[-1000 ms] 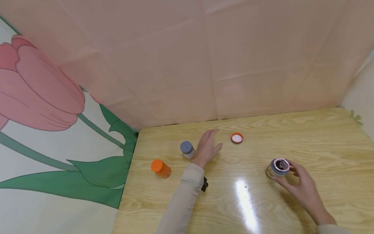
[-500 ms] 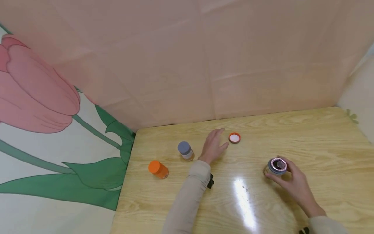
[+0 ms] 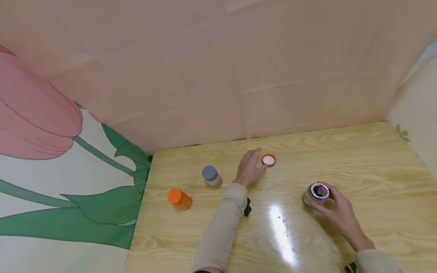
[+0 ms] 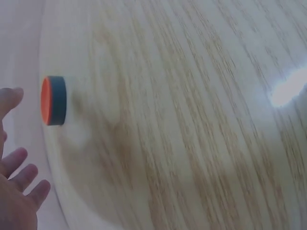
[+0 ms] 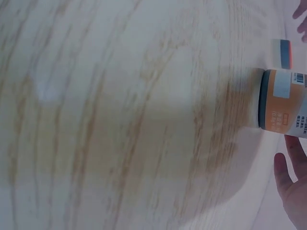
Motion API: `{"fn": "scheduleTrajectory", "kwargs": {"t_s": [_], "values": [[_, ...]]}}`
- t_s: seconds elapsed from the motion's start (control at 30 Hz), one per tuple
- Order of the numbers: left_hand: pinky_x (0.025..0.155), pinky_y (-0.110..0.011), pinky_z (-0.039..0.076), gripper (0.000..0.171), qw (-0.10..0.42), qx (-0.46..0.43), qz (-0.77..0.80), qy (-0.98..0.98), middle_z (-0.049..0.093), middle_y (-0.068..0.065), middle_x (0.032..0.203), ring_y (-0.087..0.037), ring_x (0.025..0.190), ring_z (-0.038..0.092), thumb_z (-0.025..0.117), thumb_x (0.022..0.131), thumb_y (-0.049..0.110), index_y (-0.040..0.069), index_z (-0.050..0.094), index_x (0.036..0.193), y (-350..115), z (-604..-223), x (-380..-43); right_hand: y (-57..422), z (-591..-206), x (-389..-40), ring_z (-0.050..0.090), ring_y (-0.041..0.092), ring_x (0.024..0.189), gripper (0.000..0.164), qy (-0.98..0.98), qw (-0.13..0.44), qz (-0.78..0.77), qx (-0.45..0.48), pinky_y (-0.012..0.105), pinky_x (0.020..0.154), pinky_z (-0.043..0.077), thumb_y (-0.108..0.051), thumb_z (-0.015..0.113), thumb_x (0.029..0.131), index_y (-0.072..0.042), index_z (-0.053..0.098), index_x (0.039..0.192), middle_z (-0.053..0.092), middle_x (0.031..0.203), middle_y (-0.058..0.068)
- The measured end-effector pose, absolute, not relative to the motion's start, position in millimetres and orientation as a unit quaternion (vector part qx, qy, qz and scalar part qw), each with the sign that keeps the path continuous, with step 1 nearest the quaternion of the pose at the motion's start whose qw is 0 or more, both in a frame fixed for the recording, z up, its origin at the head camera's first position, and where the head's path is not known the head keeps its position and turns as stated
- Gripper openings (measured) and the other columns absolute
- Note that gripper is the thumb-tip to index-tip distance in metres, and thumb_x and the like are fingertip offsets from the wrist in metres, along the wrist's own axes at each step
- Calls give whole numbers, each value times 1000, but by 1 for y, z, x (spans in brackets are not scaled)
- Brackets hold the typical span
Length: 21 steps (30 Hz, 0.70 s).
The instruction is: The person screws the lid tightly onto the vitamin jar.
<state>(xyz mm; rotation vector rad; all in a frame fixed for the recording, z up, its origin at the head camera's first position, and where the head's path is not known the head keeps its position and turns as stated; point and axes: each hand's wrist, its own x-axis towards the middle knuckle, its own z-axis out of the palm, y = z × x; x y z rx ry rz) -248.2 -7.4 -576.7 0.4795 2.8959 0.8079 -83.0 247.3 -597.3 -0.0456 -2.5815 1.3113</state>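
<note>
My right hand (image 3: 341, 212) grips an open jar (image 3: 312, 198) with thumb on the near side and fingers round the far side. Torn shiny foil rings its mouth, and something dark shows inside. In the right wrist view the jar (image 5: 280, 103) bears an orange and white label with a barcode. My left hand (image 3: 248, 168) reaches over the back of the table, fingers spread, holding nothing. Its thumb tip is right at a round lid (image 3: 269, 160), which lies inside up with a white liner and orange rim. In the left wrist view the lid's (image 4: 58, 100) outer side is dark blue-grey.
A blue-capped bottle (image 3: 211, 176) stands left of the left hand. Farther left and nearer stands an orange-capped bottle (image 3: 179, 199). The wood-grain table (image 3: 368, 159) meets a pinkish cloth (image 3: 191, 76) at the back and a tulip-print sheet (image 3: 102, 170) at the left.
My left hand has moved right, away from the blue-capped bottle, to the lid. My right hand still holds the jar. The head view has shifted slightly.
</note>
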Motion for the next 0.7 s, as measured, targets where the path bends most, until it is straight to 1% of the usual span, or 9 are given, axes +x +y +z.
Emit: {"fn": "scheduleTrajectory", "kwargs": {"t_s": [0.07,0.17,0.2,0.27,0.37,0.47,0.57,0.63,0.7], "values": [[114,-36,40,65,58,150,263,951,48,-1,148,-19,138,45,67,93,39,21,41,150,-5,-578,-249,247,-596,-83,37,-29,103,76,-884,121,450,-16,-4,86,28,-14,91,67,1,54,132,67,116,8],[112,-36,41,65,70,140,255,954,49,-1,147,-19,136,46,68,92,39,21,42,149,-1,-582,-249,247,-595,-83,36,-29,103,76,-883,119,453,-16,-4,86,27,-14,91,68,2,53,132,66,116,22],[112,-36,41,65,73,138,254,955,50,-1,146,-19,136,46,69,92,39,21,43,149,1,-584,-248,247,-595,-83,36,-29,103,76,-884,120,452,-17,-3,86,28,-14,91,68,2,53,132,67,116,20],[111,-37,42,65,80,134,250,956,51,-1,145,-19,135,47,69,92,39,21,43,149,3,-587,-249,246,-596,-83,36,-29,102,75,-883,123,452,-19,-2,85,29,-13,91,67,2,53,131,68,116,-1],[110,-38,41,65,86,126,241,958,52,-1,143,-20,132,48,68,92,41,23,43,149,7,-592,-250,245,-597,-83,38,-28,101,74,-881,129,454,-19,-2,84,32,-11,91,66,3,54,129,53,113,-34],[108,-38,40,64,83,111,220,965,53,-1,141,-20,130,48,68,91,43,25,44,148,11,-597,-251,245,-597,-83,39,-27,99,73,-879,129,459,-15,-2,83,33,-10,91,66,4,54,127,41,111,-48],[106,-37,40,64,73,98,197,973,54,0,139,-20,128,48,68,90,46,26,46,147,15,-601,-253,244,-595,-84,40,-27,98,72,-879,123,460,-17,-1,83,33,-11,91,67,4,54,127,42,111,-45],[103,-37,40,64,64,91,187,976,55,1,138,-20,127,48,68,89,48,27,47,146,18,-603,-253,244,-594,-83,40,-27,98,71,-880,119,459,-19,-1,82,34,-12,91,67,3,54,127,50,112,-36],[102,-37,40,63,57,85,185,977,55,1,136,-20,125,48,68,89,50,28,48,145,22,-604,-253,244,-593,-82,40,-26,98,71,-881,117,457,-22,-1,82,34,-12,90,68,3,54,127,52,112,-30]]}}
